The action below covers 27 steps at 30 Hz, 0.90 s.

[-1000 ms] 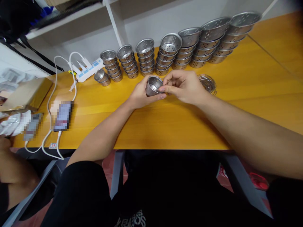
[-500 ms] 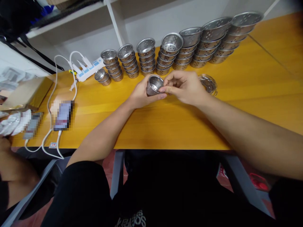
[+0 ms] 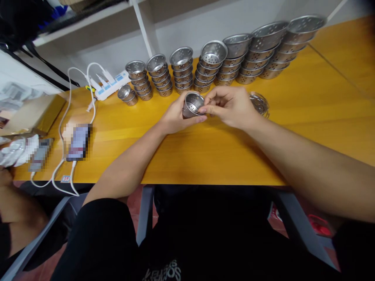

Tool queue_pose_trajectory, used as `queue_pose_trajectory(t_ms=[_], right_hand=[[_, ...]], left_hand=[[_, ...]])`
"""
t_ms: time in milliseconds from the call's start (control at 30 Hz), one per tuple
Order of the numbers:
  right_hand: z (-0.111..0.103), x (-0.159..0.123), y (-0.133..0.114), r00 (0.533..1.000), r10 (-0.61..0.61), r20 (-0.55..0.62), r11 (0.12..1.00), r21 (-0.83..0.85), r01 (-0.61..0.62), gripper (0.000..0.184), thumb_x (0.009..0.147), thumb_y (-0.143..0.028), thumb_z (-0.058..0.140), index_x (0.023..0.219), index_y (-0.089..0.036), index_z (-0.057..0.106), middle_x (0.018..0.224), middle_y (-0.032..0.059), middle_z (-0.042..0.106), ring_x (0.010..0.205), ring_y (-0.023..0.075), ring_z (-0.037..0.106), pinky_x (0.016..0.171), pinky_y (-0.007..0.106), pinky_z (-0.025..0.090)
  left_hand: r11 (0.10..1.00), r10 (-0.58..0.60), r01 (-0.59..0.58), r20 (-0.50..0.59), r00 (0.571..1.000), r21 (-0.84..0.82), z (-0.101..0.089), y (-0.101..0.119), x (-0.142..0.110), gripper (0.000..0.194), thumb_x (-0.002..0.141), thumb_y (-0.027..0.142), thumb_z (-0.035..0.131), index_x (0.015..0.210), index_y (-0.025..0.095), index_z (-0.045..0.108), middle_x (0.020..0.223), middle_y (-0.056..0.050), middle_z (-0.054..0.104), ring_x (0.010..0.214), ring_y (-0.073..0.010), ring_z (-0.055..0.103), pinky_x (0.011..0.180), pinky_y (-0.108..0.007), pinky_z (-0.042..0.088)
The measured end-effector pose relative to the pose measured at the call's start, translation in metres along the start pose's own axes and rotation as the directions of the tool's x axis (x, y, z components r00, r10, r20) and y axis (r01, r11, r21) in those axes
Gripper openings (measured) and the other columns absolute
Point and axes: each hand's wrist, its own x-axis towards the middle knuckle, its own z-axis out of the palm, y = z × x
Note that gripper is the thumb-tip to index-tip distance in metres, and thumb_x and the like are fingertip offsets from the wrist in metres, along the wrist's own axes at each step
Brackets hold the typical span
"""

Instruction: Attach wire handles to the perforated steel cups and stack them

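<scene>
My left hand (image 3: pixel 176 113) is wrapped round a small perforated metal cup (image 3: pixel 193 104), a sink-strainer-like basket tilted with its mouth up and towards me. The thumb and forefinger of my right hand (image 3: pixel 230 105) are pinched at the cup's right rim; whether a thin wire is between them is too small to make out. A loose bundle of thin wire rings (image 3: pixel 260 103) lies on the table just right of my right hand, partly hidden behind it. Beyond my hands stand leaning stacks of similar cups (image 3: pixel 182 62), several in each.
At the left, a power strip (image 3: pixel 115 86) with white cables (image 3: pixel 69 97) feeds two phones, one a dark phone (image 3: pixel 78 142). A cardboard box (image 3: pixel 32 113) and another person's arm (image 3: pixel 22 210) are at far left. A shelf (image 3: pixel 143 29) stands behind the wooden table (image 3: pixel 187 156).
Almost nothing differs. The cup and both hands sit very slightly further right in view, with the right fingers still at the rim.
</scene>
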Motion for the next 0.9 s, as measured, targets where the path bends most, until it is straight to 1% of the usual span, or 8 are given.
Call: queue_pose_trajectory(t_ms=[100,300,500,567,667,767,833,900], right_hand=[[0.0,0.0,-0.003,1.0,-0.012,0.003,1.0,-0.008,0.013,0.065,0.078,-0.089,0.121,0.093,-0.034,0.088,0.077,0.0,0.073,0.066,0.0233,0.06,0.06,0.044,0.057],[0.001,-0.001,-0.006,1.0,-0.017,0.005,0.999,-0.03,0.017,0.069,0.079,-0.094,0.117,0.091,-0.034,0.087,0.075,0.0006,0.072,0.065,0.0222,0.058,0.056,0.042,0.054],[-0.001,-0.003,-0.005,1.0,0.002,0.025,0.999,-0.046,-0.001,0.063,0.083,-0.09,0.117,0.095,-0.034,0.09,0.079,0.002,0.074,0.07,0.0254,0.063,0.063,0.046,0.059],[-0.004,-0.004,-0.006,0.999,-0.02,0.034,0.995,-0.094,0.023,0.06,0.085,-0.09,0.116,0.098,-0.036,0.092,0.085,0.0037,0.078,0.076,0.0281,0.068,0.071,0.05,0.065],[-0.007,-0.006,-0.01,0.996,-0.092,0.02,0.978,-0.186,0.094,0.051,0.092,-0.086,0.113,0.114,-0.042,0.097,0.108,0.0077,0.087,0.096,0.0354,0.079,0.094,0.06,0.075],[-0.009,-0.007,-0.011,0.989,-0.147,0.011,0.964,-0.221,0.146,0.041,0.101,-0.077,0.108,0.124,-0.045,0.096,0.129,0.0102,0.089,0.115,0.0423,0.083,0.111,0.07,0.075],[-0.009,-0.006,-0.009,0.981,-0.191,0.035,0.947,-0.256,0.193,0.033,0.108,-0.071,0.102,0.124,-0.043,0.096,0.137,0.0111,0.09,0.126,0.0448,0.084,0.118,0.074,0.073],[-0.01,-0.006,-0.005,0.961,-0.265,0.083,0.908,-0.313,0.278,0.026,0.117,-0.062,0.091,0.127,-0.039,0.096,0.144,0.0131,0.089,0.134,0.0455,0.083,0.123,0.075,0.072]], left_hand=[[1.0,0.022,-0.022,0.002,1.0,-0.007,0.001,-0.004,-0.001,0.115,0.086,0.109,0.099,0.163,0.028,0.071,0.146,-0.013,0.085,0.139,-0.0378,0.087,0.13,-0.06,0.072],[1.0,0.002,-0.002,0.002,1.0,-0.006,0.001,-0.007,-0.001,0.112,0.088,0.104,0.103,0.164,0.028,0.072,0.146,-0.013,0.085,0.143,-0.039,0.086,0.134,-0.061,0.07],[0.999,0.033,-0.033,0.007,0.999,-0.002,0.001,-0.008,-0.002,0.116,0.086,0.11,0.099,0.165,0.03,0.071,0.149,-0.013,0.083,0.14,-0.0388,0.086,0.131,-0.062,0.07],[0.999,0.039,-0.039,0.0,0.999,0.022,0.0,-0.011,-0.003,0.118,0.085,0.11,0.099,0.166,0.03,0.07,0.152,-0.013,0.083,0.143,-0.0395,0.086,0.132,-0.062,0.07],[0.998,0.037,-0.035,-0.034,0.999,0.055,-0.004,-0.015,-0.004,0.121,0.085,0.11,0.1,0.17,0.03,0.067,0.157,-0.014,0.082,0.149,-0.0409,0.085,0.135,-0.062,0.069],[0.997,0.029,-0.025,-0.06,0.998,0.07,-0.009,-0.015,-0.003,0.126,0.085,0.112,0.097,0.175,0.032,0.062,0.159,-0.015,0.08,0.152,-0.0412,0.083,0.136,-0.062,0.068],[0.997,0.025,-0.02,-0.068,0.997,0.072,-0.011,-0.012,-0.002,0.126,0.086,0.114,0.095,0.177,0.033,0.061,0.158,-0.014,0.079,0.152,-0.0411,0.083,0.137,-0.063,0.067],[0.997,0.026,-0.021,-0.08,0.996,0.07,-0.011,-0.008,-0.001,0.125,0.087,0.113,0.095,0.177,0.034,0.062,0.156,-0.013,0.078,0.152,-0.0407,0.082,0.137,-0.063,0.067]])
